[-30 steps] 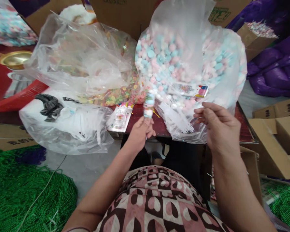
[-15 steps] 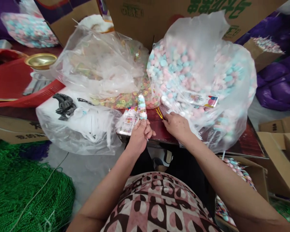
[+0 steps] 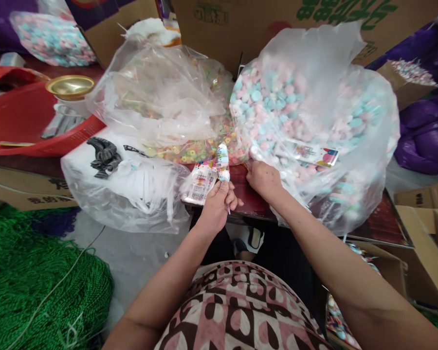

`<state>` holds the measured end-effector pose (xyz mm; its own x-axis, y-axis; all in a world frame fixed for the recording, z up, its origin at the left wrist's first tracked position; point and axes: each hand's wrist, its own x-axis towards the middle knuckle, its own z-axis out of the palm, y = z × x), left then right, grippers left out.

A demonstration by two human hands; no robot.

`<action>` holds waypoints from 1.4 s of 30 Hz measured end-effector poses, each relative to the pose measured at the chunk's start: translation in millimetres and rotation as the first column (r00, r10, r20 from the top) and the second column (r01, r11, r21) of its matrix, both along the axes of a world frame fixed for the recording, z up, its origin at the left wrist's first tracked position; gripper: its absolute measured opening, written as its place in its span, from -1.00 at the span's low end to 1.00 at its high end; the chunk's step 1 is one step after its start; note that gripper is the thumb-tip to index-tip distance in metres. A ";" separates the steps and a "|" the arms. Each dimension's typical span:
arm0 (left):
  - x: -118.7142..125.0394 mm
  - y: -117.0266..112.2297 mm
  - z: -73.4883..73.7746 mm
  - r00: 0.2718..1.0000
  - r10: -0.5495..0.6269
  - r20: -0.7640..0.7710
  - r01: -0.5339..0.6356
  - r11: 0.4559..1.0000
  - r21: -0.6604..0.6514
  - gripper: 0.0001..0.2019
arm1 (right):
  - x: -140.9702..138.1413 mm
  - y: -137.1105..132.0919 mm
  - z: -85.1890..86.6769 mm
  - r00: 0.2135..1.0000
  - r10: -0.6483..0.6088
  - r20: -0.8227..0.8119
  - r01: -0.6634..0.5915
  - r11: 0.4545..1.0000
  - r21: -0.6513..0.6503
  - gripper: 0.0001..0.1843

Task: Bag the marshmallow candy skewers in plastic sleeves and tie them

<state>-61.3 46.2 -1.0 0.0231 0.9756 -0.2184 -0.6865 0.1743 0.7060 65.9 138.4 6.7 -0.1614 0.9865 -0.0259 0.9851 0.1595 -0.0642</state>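
Note:
My left hand (image 3: 217, 201) is closed around the lower end of a small filled candy packet (image 3: 223, 162), holding it upright over the dark red table (image 3: 253, 201). My right hand (image 3: 264, 179) rests on the table just right of it, fingers curled down at the foot of a big clear bag of pink, blue and white puffs (image 3: 306, 112); what the fingers pinch is hidden. A flat printed packet (image 3: 200, 182) lies on the table beside my left hand.
A clear bag of coloured ring sweets (image 3: 156, 107) and a bag of white plastic sticks (image 3: 127, 187) sit to the left. A red basin (image 3: 18, 121) with a gold bowl (image 3: 70, 87) is far left. Cardboard boxes (image 3: 419, 243) stand right, green netting (image 3: 40, 277) lies lower left.
My right hand came down from mid-air at the right to the table beside the candy packet. The left hand kept the packet upright, and the view shifted slightly.

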 end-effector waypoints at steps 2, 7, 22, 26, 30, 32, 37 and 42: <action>-0.2 0.0 -0.4 1.000 -0.002 0.003 0.002 1.000 0.005 -0.70 | 10.7 -0.5 1.5 0.996 -0.017 -0.092 0.016 1.000 -0.012 -0.75; 0.7 1.3 -2.0 1.000 -0.010 -0.012 0.011 1.000 0.011 -0.68 | 40.4 -7.2 -5.8 0.808 -0.145 -0.571 0.070 0.986 -0.151 -0.93; 12.7 1.8 -2.0 0.981 -0.059 -0.184 0.062 0.998 0.011 -0.62 | 35.8 -64.9 23.5 0.048 -0.284 -0.958 -0.015 0.958 -0.285 -0.72; 19.1 2.1 -2.2 0.972 -0.062 -0.226 0.077 0.995 0.057 -0.65 | 24.3 -71.7 18.5 0.108 -0.303 -0.947 -0.031 0.951 -0.307 -0.72; 22.8 1.8 -4.3 0.960 -0.054 -0.275 0.076 0.994 0.073 -0.66 | 15.9 -74.5 14.3 0.155 -0.293 -0.943 -0.015 0.954 -0.299 -0.73; 24.0 1.7 -4.6 0.957 -0.048 -0.287 0.069 0.996 0.064 -0.66 | 14.4 -75.1 14.0 0.196 -0.260 -0.946 0.009 0.965 -0.263 -0.74; 23.1 3.6 -1.9 0.956 -0.022 -0.292 0.043 0.997 0.065 -0.66 | 15.1 -75.5 14.0 0.280 -0.178 -0.943 0.033 0.984 -0.176 -0.75; 19.7 8.0 -0.2 0.937 0.020 -0.348 -0.010 1.000 0.028 -0.68 | 12.7 -74.6 13.9 0.261 -0.199 -0.945 -0.015 0.978 -0.210 -0.72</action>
<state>-41.6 54.2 -1.2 -0.0647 0.9806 -0.1852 -0.3989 0.1447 0.9055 78.5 63.8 20.6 -0.0817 0.9948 -0.0612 0.1927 -0.0444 -0.9802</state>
